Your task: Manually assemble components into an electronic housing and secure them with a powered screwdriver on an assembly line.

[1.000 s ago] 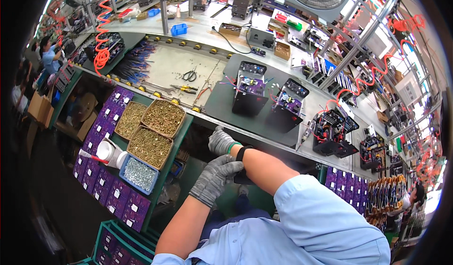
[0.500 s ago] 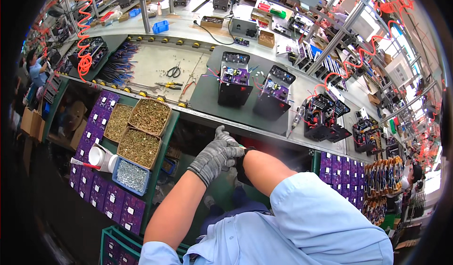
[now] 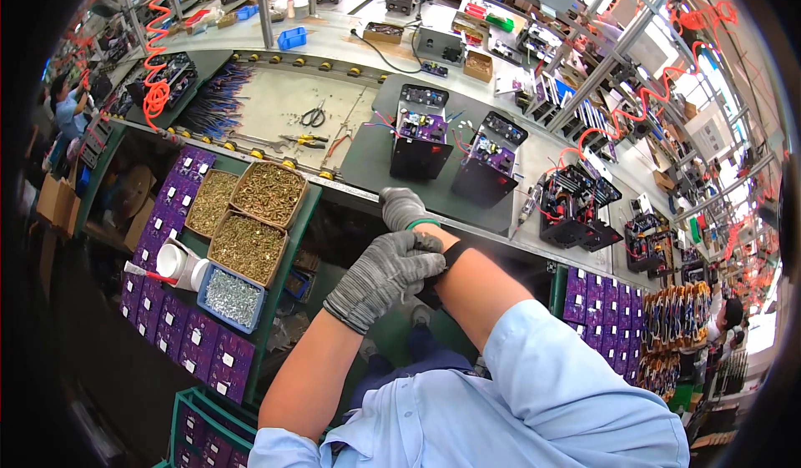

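Note:
My left hand (image 3: pixel 380 272), in a grey knitted glove, reaches across to my right wrist. Its fingers are closed at a black wristband (image 3: pixel 456 254) there, partly covering it. My right hand (image 3: pixel 402 208) wears a similar grey glove with a green cuff edge (image 3: pixel 423 223). It is raised at the bench's front edge, its fingers foreshortened and mostly hidden. Beyond it, two black open housings with purple circuit boards, a left one (image 3: pixel 420 147) and a right one (image 3: pixel 488 163), stand on a dark green mat (image 3: pixel 367 155).
Left of me are trays of brass-coloured screws (image 3: pixel 267 194), a blue tray of silver screws (image 3: pixel 232 297), a white cup (image 3: pixel 171 261) and purple boards (image 3: pixel 200 347). Pliers (image 3: pixel 304 140) and scissors (image 3: pixel 314 116) lie on the bench. More open units (image 3: pixel 576 209) stand right.
My right hand has moved up and away, coming out from behind the left, so its glove and green cuff show. My left hand stays at the right wrist.

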Demonstrator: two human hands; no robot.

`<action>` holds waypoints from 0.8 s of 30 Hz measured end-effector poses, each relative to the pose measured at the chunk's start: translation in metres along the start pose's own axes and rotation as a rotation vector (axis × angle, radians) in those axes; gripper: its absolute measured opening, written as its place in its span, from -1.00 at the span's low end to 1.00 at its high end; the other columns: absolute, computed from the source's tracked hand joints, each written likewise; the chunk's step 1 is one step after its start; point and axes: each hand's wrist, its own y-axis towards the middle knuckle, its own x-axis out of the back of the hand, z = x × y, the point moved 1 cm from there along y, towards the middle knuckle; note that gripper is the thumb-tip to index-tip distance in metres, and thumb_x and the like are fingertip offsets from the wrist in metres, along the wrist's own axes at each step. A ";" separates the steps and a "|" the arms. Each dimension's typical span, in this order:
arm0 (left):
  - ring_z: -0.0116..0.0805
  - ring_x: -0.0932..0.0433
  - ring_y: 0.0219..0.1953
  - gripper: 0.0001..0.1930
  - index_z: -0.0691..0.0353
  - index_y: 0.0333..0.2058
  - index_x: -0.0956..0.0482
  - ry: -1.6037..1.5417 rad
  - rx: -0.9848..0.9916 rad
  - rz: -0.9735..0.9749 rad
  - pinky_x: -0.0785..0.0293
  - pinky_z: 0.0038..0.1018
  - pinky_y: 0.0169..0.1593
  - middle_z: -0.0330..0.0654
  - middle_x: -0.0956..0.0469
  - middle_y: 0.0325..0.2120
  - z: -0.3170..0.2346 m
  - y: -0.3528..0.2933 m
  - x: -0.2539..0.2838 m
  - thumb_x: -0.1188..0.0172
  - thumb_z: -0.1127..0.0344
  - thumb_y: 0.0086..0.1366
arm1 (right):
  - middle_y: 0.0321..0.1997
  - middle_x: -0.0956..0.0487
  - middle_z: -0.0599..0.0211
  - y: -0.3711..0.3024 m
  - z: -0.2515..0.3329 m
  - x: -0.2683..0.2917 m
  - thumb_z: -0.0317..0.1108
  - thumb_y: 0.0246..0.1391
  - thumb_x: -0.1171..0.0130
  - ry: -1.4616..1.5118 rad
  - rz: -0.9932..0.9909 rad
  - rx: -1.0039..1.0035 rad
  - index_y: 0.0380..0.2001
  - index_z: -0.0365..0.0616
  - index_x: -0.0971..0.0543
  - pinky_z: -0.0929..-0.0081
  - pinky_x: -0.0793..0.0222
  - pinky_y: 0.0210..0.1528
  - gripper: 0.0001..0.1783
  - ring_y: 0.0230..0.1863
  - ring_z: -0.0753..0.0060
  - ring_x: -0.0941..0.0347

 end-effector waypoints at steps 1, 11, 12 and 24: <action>-0.60 -0.51 -0.49 -0.67 0.31 -0.02 -0.57 0.197 -0.077 -0.093 -0.47 -0.61 -0.42 -0.25 -0.60 -0.36 -0.008 -0.006 -0.001 -0.37 0.33 0.29 | -0.19 -0.75 0.10 0.005 0.002 0.002 -0.43 0.14 -0.19 0.165 -0.093 -0.029 -0.12 -0.19 -0.71 0.18 -0.59 0.03 -0.75 -0.06 0.03 -0.69; -0.50 -0.61 -0.30 -0.77 0.06 -0.12 -0.58 -0.323 -0.137 -0.253 -0.64 -0.49 -0.24 -0.35 -0.58 -0.33 0.071 0.015 0.003 -0.21 0.06 0.46 | -0.32 -0.65 0.23 0.015 0.038 0.053 -0.54 0.23 -0.11 1.171 -0.048 -0.089 -0.07 -0.28 -0.62 0.49 -0.55 -0.40 -0.77 -0.42 0.47 -0.58; -0.47 -0.63 -0.30 -0.77 0.08 -0.15 -0.58 -0.330 -0.136 -0.263 -0.65 -0.45 -0.27 -0.32 -0.59 -0.33 0.076 0.018 -0.001 -0.22 0.06 0.46 | -0.30 -0.64 0.24 0.017 0.030 0.053 -0.54 0.26 -0.10 1.294 -0.033 -0.126 -0.05 -0.24 -0.59 0.51 -0.54 -0.42 -0.78 -0.42 0.47 -0.57; -0.48 -0.60 -0.42 -0.63 0.16 -0.03 -0.56 -0.342 0.069 -0.121 -0.53 -0.56 -0.39 -0.26 -0.60 -0.33 0.094 0.012 -0.003 -0.19 -0.02 0.45 | -0.36 -0.60 0.33 -0.014 0.028 0.060 -0.43 0.29 -0.16 1.464 0.139 -0.038 -0.14 -0.24 -0.58 0.52 -0.50 -0.46 -0.86 -0.44 0.53 -0.53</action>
